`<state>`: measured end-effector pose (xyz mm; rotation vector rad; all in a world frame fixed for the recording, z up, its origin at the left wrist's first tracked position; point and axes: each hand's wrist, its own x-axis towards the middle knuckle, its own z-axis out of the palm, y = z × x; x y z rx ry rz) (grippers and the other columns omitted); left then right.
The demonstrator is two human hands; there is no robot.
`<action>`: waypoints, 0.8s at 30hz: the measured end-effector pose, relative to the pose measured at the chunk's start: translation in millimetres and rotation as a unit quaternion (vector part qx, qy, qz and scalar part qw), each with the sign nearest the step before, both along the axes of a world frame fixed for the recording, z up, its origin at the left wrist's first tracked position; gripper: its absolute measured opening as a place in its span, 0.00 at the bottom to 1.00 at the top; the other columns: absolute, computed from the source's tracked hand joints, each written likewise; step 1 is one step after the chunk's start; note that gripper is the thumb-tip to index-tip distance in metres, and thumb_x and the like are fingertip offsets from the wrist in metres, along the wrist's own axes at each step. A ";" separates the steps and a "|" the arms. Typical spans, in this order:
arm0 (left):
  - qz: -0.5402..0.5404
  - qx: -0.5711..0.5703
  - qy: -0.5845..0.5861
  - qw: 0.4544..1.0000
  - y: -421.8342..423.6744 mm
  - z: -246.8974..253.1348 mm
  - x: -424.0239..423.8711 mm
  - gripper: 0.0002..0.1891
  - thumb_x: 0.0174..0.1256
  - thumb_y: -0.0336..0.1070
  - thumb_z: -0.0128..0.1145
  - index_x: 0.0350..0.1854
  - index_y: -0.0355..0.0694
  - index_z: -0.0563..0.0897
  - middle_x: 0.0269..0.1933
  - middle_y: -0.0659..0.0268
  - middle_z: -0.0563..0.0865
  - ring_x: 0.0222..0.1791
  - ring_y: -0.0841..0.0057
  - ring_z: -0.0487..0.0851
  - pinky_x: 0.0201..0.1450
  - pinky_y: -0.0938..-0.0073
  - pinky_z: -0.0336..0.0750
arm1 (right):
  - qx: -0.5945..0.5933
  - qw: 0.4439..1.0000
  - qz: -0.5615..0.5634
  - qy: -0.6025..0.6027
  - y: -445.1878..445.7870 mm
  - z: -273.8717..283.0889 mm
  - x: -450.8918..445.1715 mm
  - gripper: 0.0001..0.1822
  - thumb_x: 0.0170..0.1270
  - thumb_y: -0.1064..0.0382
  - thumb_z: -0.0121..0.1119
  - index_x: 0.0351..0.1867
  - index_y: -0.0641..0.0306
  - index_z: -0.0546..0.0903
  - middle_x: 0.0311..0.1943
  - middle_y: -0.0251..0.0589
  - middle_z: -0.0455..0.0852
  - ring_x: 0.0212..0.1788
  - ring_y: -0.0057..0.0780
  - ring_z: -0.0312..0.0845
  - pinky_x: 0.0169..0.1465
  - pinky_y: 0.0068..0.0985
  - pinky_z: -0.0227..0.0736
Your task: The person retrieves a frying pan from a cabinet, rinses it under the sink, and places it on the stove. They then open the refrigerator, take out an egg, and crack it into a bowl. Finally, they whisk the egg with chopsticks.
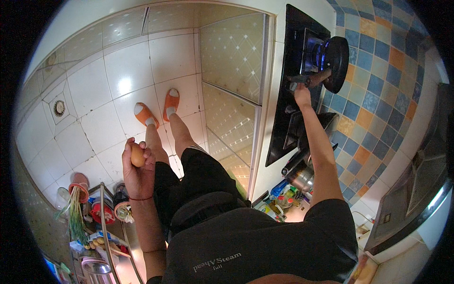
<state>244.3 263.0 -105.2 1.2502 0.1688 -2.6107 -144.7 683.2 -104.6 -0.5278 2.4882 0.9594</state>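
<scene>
In my left hand (138, 167) is a brown egg (137, 155), held in curled fingers in front of my legs, above the tiled floor. My right hand (302, 96) reaches out to the stove and is closed around the end of the handle (317, 78) of a dark frying pan (336, 65). Blue flame (321, 55) shows at the burner beside the pan's underside. The pan's inside is hidden from view. The black gas stove (294, 42) lies along the counter at the right.
Beside my right forearm stand a dark pan (328, 124) and a steel pot (301, 177). Bottles and packets (283, 202) crowd the counter near my body. At lower left, a metal rack (106, 220) holds green onions (76, 216), potatoes and a pot. Cabinet doors (230, 60) line the counter's front.
</scene>
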 end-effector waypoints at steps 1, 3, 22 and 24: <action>0.001 -0.003 -0.005 1.000 0.1 -0.7 -0.6 0.12 0.66 0.40 0.49 0.45 0.39 0.70 0.35 0.62 0.73 0.29 0.78 0.68 0.34 0.83 0.68 | 0.036 0.999 0.009 -0.015 -2.4 -1.1 -1.5 0.18 0.64 0.65 0.41 0.51 0.74 0.70 0.46 0.57 0.75 0.42 0.50 0.76 0.44 0.38 0.74; 0.003 -0.003 -0.007 1.000 -0.8 -2.0 -1.0 0.12 0.66 0.40 0.49 0.45 0.39 0.70 0.35 0.61 0.73 0.30 0.78 0.68 0.34 0.83 0.68 | 0.147 0.986 0.033 -0.071 -4.4 -3.6 -9.2 0.17 0.61 0.69 0.43 0.51 0.74 0.69 0.47 0.57 0.74 0.40 0.49 0.77 0.42 0.37 0.76; 0.013 0.000 -0.020 1.000 -8.2 -3.5 1.0 0.12 0.66 0.40 0.49 0.45 0.38 0.70 0.35 0.61 0.74 0.30 0.77 0.68 0.35 0.82 0.68 | 0.090 0.995 0.023 -0.019 9.9 -10.7 -10.3 0.18 0.59 0.67 0.45 0.50 0.73 0.71 0.46 0.57 0.76 0.44 0.50 0.76 0.44 0.38 0.75; 0.013 0.001 -0.015 1.000 -8.5 -3.8 2.0 0.12 0.66 0.40 0.49 0.45 0.38 0.70 0.35 0.61 0.74 0.30 0.77 0.68 0.35 0.82 0.68 | 0.072 0.997 0.008 -0.003 9.2 -11.1 -9.0 0.17 0.59 0.67 0.46 0.48 0.73 0.72 0.45 0.57 0.76 0.45 0.49 0.76 0.44 0.37 0.75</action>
